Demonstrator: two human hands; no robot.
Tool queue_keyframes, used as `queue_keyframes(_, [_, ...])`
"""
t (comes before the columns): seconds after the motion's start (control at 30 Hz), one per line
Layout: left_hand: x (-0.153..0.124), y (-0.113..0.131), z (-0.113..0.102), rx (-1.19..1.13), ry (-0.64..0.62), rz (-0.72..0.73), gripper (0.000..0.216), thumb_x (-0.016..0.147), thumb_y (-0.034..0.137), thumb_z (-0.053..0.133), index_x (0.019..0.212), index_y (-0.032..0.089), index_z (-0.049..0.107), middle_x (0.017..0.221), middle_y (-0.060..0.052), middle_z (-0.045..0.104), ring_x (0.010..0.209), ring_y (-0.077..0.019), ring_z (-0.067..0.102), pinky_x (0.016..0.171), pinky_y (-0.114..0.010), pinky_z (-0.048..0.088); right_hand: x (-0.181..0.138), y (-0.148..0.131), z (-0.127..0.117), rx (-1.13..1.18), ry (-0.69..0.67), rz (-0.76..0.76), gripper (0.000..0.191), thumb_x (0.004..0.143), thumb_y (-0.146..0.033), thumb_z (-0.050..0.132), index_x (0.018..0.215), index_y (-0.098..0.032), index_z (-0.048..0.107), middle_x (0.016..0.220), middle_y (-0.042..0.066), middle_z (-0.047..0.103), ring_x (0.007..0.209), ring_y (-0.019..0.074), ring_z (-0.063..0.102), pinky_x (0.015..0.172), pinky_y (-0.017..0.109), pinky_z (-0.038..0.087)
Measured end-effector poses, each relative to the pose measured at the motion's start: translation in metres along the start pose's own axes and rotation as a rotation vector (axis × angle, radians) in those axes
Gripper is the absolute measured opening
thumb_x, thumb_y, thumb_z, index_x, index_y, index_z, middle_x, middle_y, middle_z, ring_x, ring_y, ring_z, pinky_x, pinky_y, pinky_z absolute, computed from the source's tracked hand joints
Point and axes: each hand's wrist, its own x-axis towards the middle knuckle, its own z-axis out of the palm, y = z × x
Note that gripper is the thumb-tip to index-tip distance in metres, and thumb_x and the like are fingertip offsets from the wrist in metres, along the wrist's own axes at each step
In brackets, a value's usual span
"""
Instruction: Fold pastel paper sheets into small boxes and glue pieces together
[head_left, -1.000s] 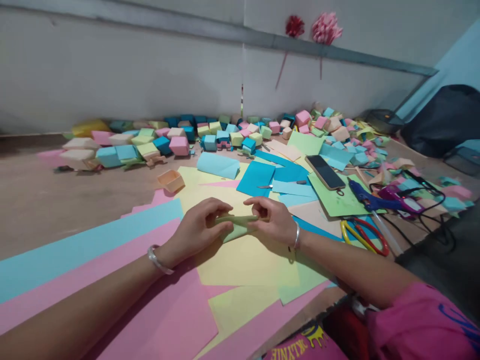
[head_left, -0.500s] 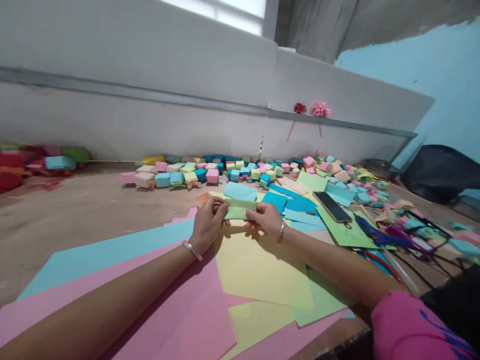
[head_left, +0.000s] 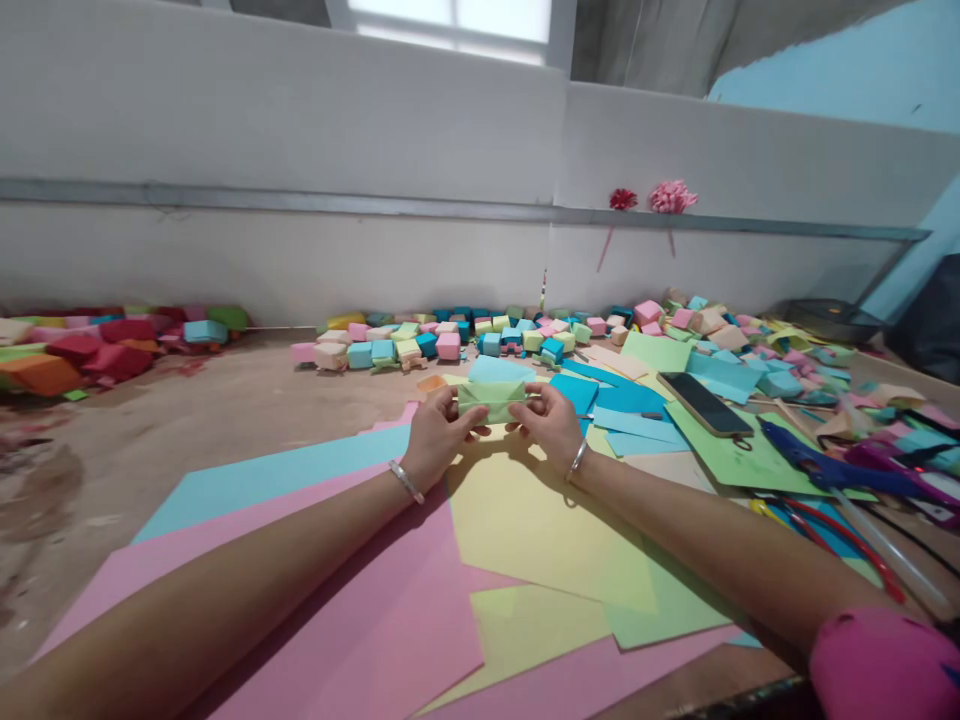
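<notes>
A folded light-green paper piece is held up between both hands above the sheets. My left hand pinches its left end with fingers closed. My right hand grips its right end the same way. Both wrists wear silver bangles. Under the hands lie large sheets: yellow paper, pink paper and light-blue paper.
A row of coloured paper boxes runs along the wall, with more at the far left. To the right lie a phone, a blue glue gun, red-handled scissors, and loose blue and green sheets. Paper flowers hang on the wall.
The view has tilted up and swung left, showing more wall and the left pile. Both hands have lifted the green piece off the sheets and shifted their grip on its ends.
</notes>
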Motion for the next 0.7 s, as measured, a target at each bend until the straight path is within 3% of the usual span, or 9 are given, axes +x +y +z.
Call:
queue_keyframes(0.07, [-0.0005, 0.0003, 0.0001, -0.008, 0.013, 0.015, 0.037, 0.068, 0.039, 0.077, 0.090, 0.014, 0.060, 0.073, -0.003, 0.070, 0.058, -0.0162, 0.069, 0.045, -0.019, 0.044, -0.0016, -0.0013, 0.0000, 0.037, 0.029, -0.063, 0.037, 0.069, -0.033, 0.073, 0.097, -0.021, 0.051, 0.071, -0.002, 0.069, 0.059, 0.0162, 0.068, 0.049, 0.023, 0.049])
queue_keyframes(0.17, [-0.0009, 0.0003, 0.0005, -0.017, 0.026, 0.033, 0.037, 0.070, 0.038, 0.076, 0.093, 0.014, 0.060, 0.074, -0.003, 0.070, 0.057, -0.0149, 0.069, 0.044, -0.018, 0.043, -0.0048, -0.0040, -0.0003, 0.031, 0.008, -0.133, 0.029, 0.070, -0.034, 0.073, 0.086, -0.020, 0.054, 0.069, -0.002, 0.066, 0.065, 0.0171, 0.069, 0.054, 0.024, 0.051])
queue_keyframes(0.4, [-0.0011, -0.0026, 0.0022, -0.052, 0.017, 0.031, 0.034, 0.072, 0.037, 0.074, 0.093, 0.014, 0.060, 0.058, 0.004, 0.061, 0.045, -0.0096, 0.060, 0.036, -0.015, 0.031, -0.0067, -0.0094, -0.0016, 0.071, -0.024, -0.005, 0.028, 0.069, -0.043, 0.072, 0.067, -0.017, 0.060, 0.059, 0.001, 0.065, 0.051, 0.0113, 0.057, 0.052, 0.024, 0.045])
queue_keyframes(0.6, [-0.0010, 0.0002, 0.0039, -0.102, 0.014, 0.052, 0.052, 0.071, 0.032, 0.075, 0.114, 0.017, 0.049, 0.064, 0.003, 0.066, 0.055, -0.0136, 0.067, 0.045, -0.017, 0.043, -0.0044, -0.0083, -0.0015, 0.103, 0.048, 0.008, 0.032, 0.064, -0.044, 0.073, 0.058, -0.019, 0.054, 0.052, -0.001, 0.059, 0.054, 0.0141, 0.060, 0.055, 0.026, 0.048])
queue_keyframes(0.7, [-0.0015, 0.0022, 0.0041, -0.138, 0.015, 0.046, 0.052, 0.067, 0.030, 0.078, 0.108, 0.020, 0.047, 0.074, 0.002, 0.069, 0.068, -0.0185, 0.071, 0.054, -0.023, 0.052, -0.0009, -0.0045, -0.0028, 0.099, 0.102, -0.004, 0.032, 0.064, -0.044, 0.073, 0.058, -0.019, 0.053, 0.052, -0.002, 0.058, 0.055, 0.0144, 0.061, 0.055, 0.026, 0.048])
